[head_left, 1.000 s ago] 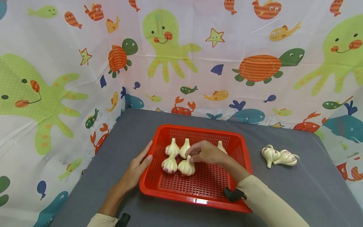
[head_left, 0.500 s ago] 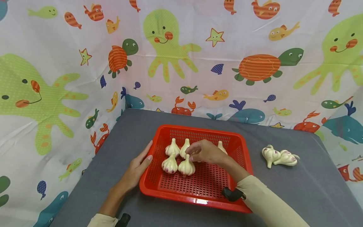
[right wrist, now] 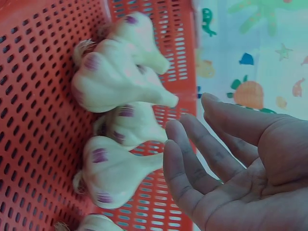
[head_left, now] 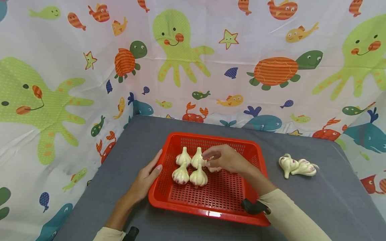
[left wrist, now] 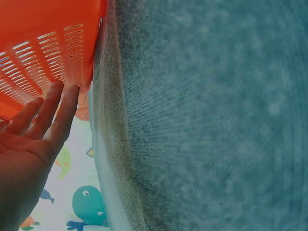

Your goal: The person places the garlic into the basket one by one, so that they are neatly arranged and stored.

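In the head view, my left hand [head_left: 141, 184] touches the left rim of the red plastic basket [head_left: 193, 210]. Its straight fingers [left wrist: 62, 115] lie along the outer wall in the left wrist view. My right hand [head_left: 228, 160] hovers inside the basket with fingers apart and nothing between them. Left of it, several garlic bulbs stand stem up in the basket, among them a front bulb [head_left: 198, 178] and one behind it [head_left: 197, 157]. Another bulb [head_left: 214, 169] is partly hidden under the hand. In the right wrist view, the fingertips are close to the stem of one garlic bulb [right wrist: 108, 175].
Two more garlic bulbs lie touching on the grey tabletop [head_left: 301, 204], right of the basket: a left one [head_left: 287, 164] and a right one [head_left: 305, 168]. A white curtain [head_left: 211, 26] printed with sea animals hangs behind the table and along its sides.
My right hand has let go of the front garlic bulb's stem and moved up and right, its fingers spreading. The bulb stays standing. My left hand keeps its place at the rim.
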### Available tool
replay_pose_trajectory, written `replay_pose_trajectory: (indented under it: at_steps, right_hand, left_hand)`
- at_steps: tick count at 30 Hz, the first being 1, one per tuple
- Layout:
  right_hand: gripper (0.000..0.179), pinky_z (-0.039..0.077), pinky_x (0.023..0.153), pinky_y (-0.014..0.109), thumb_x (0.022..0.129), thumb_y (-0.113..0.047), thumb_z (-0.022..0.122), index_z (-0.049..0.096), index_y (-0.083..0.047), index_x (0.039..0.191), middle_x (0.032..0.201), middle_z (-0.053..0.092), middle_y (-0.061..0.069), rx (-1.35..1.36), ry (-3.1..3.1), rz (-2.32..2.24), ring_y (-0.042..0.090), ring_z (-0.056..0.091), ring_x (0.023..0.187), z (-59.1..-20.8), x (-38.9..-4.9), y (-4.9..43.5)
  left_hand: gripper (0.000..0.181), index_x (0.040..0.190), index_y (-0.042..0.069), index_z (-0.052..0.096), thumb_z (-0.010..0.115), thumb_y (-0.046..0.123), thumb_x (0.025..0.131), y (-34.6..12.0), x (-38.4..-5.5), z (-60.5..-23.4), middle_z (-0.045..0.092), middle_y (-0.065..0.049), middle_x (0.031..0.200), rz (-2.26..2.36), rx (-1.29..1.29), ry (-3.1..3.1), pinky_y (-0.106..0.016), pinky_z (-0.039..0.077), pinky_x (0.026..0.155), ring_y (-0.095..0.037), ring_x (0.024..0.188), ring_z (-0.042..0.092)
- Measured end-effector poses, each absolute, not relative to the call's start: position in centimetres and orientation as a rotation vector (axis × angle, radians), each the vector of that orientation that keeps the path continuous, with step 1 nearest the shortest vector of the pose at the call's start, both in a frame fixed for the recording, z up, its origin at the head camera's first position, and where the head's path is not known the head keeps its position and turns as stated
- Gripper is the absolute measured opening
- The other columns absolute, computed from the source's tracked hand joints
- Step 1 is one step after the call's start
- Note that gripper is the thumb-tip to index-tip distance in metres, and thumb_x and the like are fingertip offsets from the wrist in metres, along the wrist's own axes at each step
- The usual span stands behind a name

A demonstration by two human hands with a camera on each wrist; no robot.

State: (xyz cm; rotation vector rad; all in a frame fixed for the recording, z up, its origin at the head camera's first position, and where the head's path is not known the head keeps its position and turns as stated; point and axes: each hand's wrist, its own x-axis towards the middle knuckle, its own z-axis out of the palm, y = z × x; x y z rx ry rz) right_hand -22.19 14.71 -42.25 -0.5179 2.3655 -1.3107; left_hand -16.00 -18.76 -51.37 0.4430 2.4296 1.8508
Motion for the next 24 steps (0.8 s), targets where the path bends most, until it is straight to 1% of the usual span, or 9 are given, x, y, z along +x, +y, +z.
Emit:
replay_pose_trajectory:
  at_steps: [3, 5, 6, 8, 9, 12, 16, 21, 24]
  right_hand:
    - [0.031, 0.047, 0.056, 0.031, 0.096, -0.008, 0.077, 0.076, -0.008, 0.126, 0.124, 0.076, 0.014, -0.482, 2.368, -1.315, 0.022, 0.070, 0.093, -41.6, -21.9, 15.2]
    - [0.029, 0.040, 0.051, 0.027, 0.096, -0.010, 0.077, 0.077, -0.014, 0.126, 0.124, 0.075, 0.013, -0.441, 2.374, -1.315, 0.020, 0.064, 0.077, -41.1, -21.6, 15.6]
    - [0.029, 0.042, 0.051, 0.028, 0.097, -0.011, 0.077, 0.077, -0.015, 0.125, 0.124, 0.075, 0.012, -0.438, 2.376, -1.322, 0.019, 0.064, 0.076, -40.8, -21.4, 15.7]
    - [0.029, 0.052, 0.059, 0.029, 0.097, -0.013, 0.078, 0.078, -0.016, 0.125, 0.125, 0.075, 0.011, -0.465, 2.391, -1.329, 0.018, 0.065, 0.078, -40.2, -21.1, 16.2]
    - [0.028, 0.058, 0.066, 0.032, 0.097, -0.013, 0.078, 0.077, -0.015, 0.125, 0.124, 0.075, 0.011, -0.486, 2.396, -1.341, 0.019, 0.069, 0.086, -40.0, -20.9, 16.5]
    - [0.030, 0.061, 0.090, 0.039, 0.097, -0.014, 0.078, 0.077, -0.010, 0.126, 0.126, 0.075, 0.013, -0.559, 2.397, -1.391, 0.023, 0.072, 0.109, -39.4, -20.4, 17.4]
    - [0.031, 0.058, 0.092, 0.039, 0.096, -0.019, 0.080, 0.077, -0.012, 0.125, 0.126, 0.075, 0.014, -0.553, 2.391, -1.446, 0.025, 0.072, 0.111, -39.0, -19.9, 18.6]
    - [0.031, 0.058, 0.091, 0.039, 0.094, -0.024, 0.082, 0.077, -0.018, 0.124, 0.121, 0.076, 0.008, -0.499, 2.422, -1.467, 0.026, 0.071, 0.112, -38.7, -19.3, 20.1]
    - [0.033, 0.059, 0.091, 0.039, 0.096, -0.024, 0.080, 0.075, -0.016, 0.128, 0.121, 0.076, 0.006, -0.492, 2.442, -1.478, 0.027, 0.070, 0.114, -38.6, -18.7, 21.1]
  left_hand:
    - [0.059, 0.169, 0.038, 0.024, 0.047, 0.035, 0.115, -18.7, -16.0, -51.3, 0.034, 0.000, 0.171, 1.851, 0.442, 2.431, -0.026, 0.056, 0.097, -0.027, 0.131, 0.064]
    - [0.059, 0.169, 0.038, 0.024, 0.047, 0.035, 0.115, -18.7, -15.9, -51.3, 0.034, 0.000, 0.171, 1.852, 0.439, 2.433, -0.026, 0.056, 0.097, -0.027, 0.131, 0.064]
    - [0.059, 0.169, 0.038, 0.024, 0.047, 0.035, 0.115, -18.7, -15.9, -51.3, 0.034, 0.000, 0.171, 1.853, 0.439, 2.434, -0.026, 0.056, 0.097, -0.027, 0.131, 0.064]
    - [0.059, 0.169, 0.037, 0.025, 0.047, 0.035, 0.115, -18.7, -15.9, -51.3, 0.033, 0.000, 0.171, 1.851, 0.438, 2.437, -0.026, 0.055, 0.098, -0.027, 0.133, 0.062]
    - [0.059, 0.169, 0.037, 0.024, 0.047, 0.035, 0.115, -18.7, -15.9, -51.2, 0.033, 0.001, 0.172, 1.850, 0.438, 2.438, -0.026, 0.055, 0.098, -0.027, 0.134, 0.062]
    - [0.059, 0.169, 0.037, 0.024, 0.047, 0.036, 0.115, -18.6, -16.0, -51.2, 0.033, 0.001, 0.172, 1.846, 0.437, 2.444, -0.027, 0.054, 0.100, -0.026, 0.136, 0.060]
    - [0.060, 0.170, 0.036, 0.024, 0.047, 0.036, 0.114, -18.6, -15.9, -51.2, 0.032, 0.002, 0.172, 1.843, 0.438, 2.446, -0.028, 0.054, 0.101, -0.027, 0.137, 0.059]
    - [0.059, 0.169, 0.037, 0.024, 0.047, 0.036, 0.114, -18.6, -15.9, -51.2, 0.032, 0.002, 0.172, 1.842, 0.433, 2.444, -0.028, 0.054, 0.100, -0.027, 0.136, 0.061]
    - [0.059, 0.169, 0.038, 0.025, 0.047, 0.037, 0.114, -18.7, -15.9, -51.3, 0.033, 0.001, 0.172, 1.848, 0.432, 2.440, -0.027, 0.055, 0.098, -0.028, 0.133, 0.063]
